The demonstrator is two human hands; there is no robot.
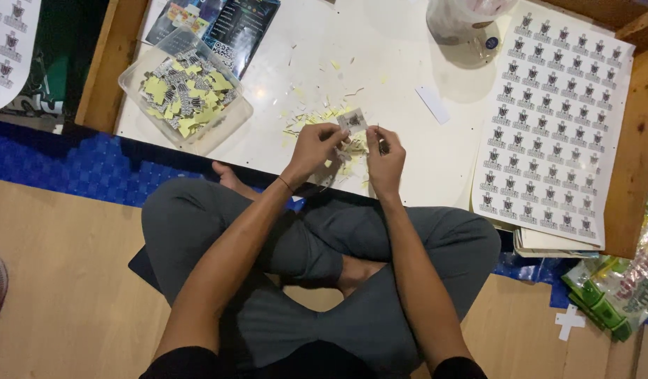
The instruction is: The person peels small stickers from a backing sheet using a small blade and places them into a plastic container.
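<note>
Head view shows the person sitting cross-legged, both hands raised over the table (408,161) edge. Left hand (313,149) pinches a small sticker (352,121) by its corner, probably so that the right hand (384,160), fingers pressed together on the other side, can peel it. Under the hands lie yellow scraps (317,118). Further left of the left hand, a clear tub (229,119) holds many cut stickers. Right of the right hand lies a sticker sheet (555,126).

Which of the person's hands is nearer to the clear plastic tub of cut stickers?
Left. The left hand sits just right of the tub; the right hand lies farther right, beyond it.
</note>
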